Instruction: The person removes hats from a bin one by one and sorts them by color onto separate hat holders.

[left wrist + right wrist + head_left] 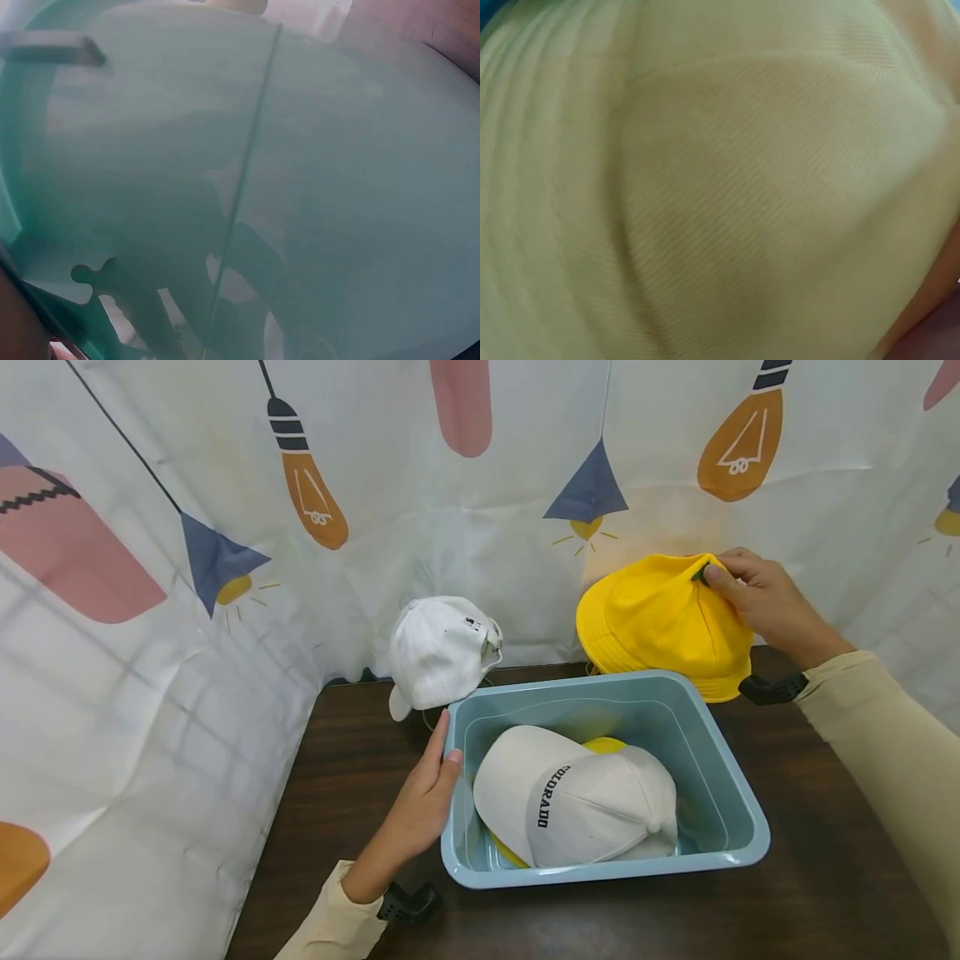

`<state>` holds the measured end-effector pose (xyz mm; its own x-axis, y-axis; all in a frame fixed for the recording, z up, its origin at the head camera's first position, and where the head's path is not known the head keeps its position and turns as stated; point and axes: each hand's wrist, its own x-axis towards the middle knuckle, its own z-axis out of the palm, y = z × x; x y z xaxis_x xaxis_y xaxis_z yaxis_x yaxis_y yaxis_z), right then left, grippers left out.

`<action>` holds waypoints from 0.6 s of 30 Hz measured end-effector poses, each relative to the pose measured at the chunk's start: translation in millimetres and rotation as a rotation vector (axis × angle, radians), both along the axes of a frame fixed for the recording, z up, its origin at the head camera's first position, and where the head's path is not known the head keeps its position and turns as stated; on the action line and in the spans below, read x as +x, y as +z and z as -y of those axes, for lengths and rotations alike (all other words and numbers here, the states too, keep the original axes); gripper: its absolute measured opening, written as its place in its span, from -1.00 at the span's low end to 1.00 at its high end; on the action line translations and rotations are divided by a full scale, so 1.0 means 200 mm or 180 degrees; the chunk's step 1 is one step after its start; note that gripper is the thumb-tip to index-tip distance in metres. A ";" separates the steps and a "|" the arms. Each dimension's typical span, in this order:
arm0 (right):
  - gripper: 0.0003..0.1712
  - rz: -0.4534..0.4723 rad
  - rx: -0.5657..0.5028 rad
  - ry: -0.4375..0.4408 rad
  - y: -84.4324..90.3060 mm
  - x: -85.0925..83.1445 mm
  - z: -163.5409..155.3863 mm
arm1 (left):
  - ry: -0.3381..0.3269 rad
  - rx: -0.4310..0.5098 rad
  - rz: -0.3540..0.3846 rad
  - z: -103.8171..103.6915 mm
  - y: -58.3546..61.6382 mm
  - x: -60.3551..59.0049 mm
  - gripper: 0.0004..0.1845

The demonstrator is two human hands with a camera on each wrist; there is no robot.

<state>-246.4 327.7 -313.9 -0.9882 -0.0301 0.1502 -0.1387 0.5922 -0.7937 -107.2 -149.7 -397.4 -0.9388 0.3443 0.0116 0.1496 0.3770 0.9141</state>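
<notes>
Dark table (pixel 825 893) bears blue bin (pixel 738 810) holding cream cap (pixel 585 810) over yellow hat (pixel 604 744).

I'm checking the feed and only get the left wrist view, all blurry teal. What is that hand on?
Observer: The left hand rests with straight fingers against the rim of a blue bin.
Operator: Anything in the bin?
Observer: A white cap with COLORADO on it, lying over something yellow.
Operator: And the other hand?
Observer: The right hand pinches the top of a yellow hat behind the bin.
Operator: Anything else on the table?
Observer: Another white cap, behind the bin's left corner.
</notes>
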 end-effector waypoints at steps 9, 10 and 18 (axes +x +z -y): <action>-0.33 0.0057 0.0295 0.0088 -0.01 0.01 0.01 | -0.0131 -0.0293 -0.0076 0.01 0.04 -0.01 -0.26; -0.34 0.0050 0.0310 0.0100 0.00 0.02 0.01 | -0.0157 -0.0419 -0.0092 0.02 0.05 -0.01 -0.26; -0.47 -0.0359 0.0311 -0.0057 0.04 0.10 -0.01 | -0.0052 -0.2000 -0.0923 -0.03 0.33 0.03 -0.24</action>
<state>-226.7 330.6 -306.7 -0.9657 -0.0327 0.2575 -0.2125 0.6692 -0.7121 -102.0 -144.5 -331.7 -0.9225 0.3820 0.0549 0.3651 0.8175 0.4454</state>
